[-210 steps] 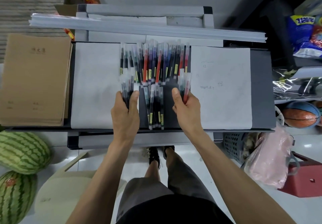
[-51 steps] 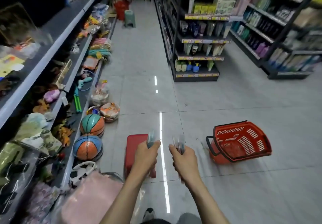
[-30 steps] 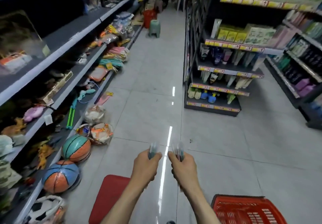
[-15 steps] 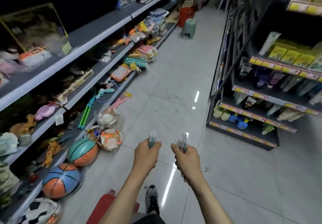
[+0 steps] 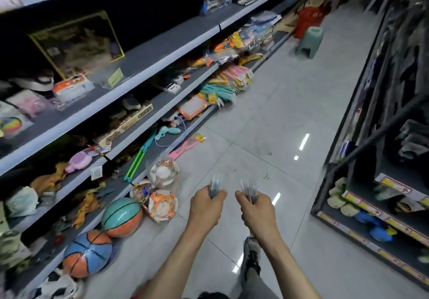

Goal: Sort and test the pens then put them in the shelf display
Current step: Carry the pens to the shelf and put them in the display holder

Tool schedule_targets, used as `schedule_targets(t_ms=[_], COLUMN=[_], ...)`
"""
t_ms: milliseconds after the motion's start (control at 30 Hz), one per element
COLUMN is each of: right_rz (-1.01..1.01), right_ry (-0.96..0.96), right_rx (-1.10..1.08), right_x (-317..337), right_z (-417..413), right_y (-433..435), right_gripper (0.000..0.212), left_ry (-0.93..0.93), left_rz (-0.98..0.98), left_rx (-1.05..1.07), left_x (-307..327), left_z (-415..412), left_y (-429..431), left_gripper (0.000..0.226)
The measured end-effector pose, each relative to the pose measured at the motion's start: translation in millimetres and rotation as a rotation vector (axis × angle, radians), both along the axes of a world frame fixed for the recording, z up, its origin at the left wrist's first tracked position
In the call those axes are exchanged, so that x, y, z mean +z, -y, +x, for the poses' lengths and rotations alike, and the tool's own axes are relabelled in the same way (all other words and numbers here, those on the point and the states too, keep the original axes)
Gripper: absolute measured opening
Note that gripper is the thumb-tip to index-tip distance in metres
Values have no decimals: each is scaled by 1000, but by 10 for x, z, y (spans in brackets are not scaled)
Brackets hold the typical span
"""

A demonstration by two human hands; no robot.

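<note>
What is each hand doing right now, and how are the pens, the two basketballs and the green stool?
left hand: grips the left pens.
right hand: grips the right pens.
left pens: upright, poking above the fist.
right pens: upright too.
blue basketball: lying by the bottom shelf.
teal basketball: lying beside it.
green stool: upright on the floor.

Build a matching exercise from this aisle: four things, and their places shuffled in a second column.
1 green stool
2 blue-and-orange basketball
3 pens
4 yellow-edged box

A gripped in left hand and right hand
B upper left shelf
C floor, far down the aisle
D low on the left, close by

Pairs: 1-C, 2-D, 3-A, 4-B
</note>
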State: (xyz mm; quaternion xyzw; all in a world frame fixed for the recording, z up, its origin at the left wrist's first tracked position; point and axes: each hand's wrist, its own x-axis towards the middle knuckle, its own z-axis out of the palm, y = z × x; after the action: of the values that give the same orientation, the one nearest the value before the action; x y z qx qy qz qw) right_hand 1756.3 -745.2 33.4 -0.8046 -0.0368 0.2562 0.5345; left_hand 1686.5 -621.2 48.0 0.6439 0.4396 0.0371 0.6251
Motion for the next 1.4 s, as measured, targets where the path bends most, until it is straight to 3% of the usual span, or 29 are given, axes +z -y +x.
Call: schedule_targets(t_ms=[400,600,867,1133,1400], right_rz=[3,-3,13,63,3], right_ry=[23,7,28,43,-81], right_rx=[334,502,657,742,903], right_x=[92,-42,17,92,16], right_z=[1885,2223,2480,2631,2941], right_y=[-1002,-1844,-3473,-4841,-5845], right_gripper=[44,43,37,43,43], left_ry=[10,13,34,26,-12], left_rz=[-3,-37,3,-5,-29], left_rx=[396,556,661,799,933], left_x=[77,-68,18,-25,-177], left_z=[1483,1742,1986,2032,2237], left_y=[-643,-1258,-2736,-3983,-4730], left_gripper=[28,28,25,42,27])
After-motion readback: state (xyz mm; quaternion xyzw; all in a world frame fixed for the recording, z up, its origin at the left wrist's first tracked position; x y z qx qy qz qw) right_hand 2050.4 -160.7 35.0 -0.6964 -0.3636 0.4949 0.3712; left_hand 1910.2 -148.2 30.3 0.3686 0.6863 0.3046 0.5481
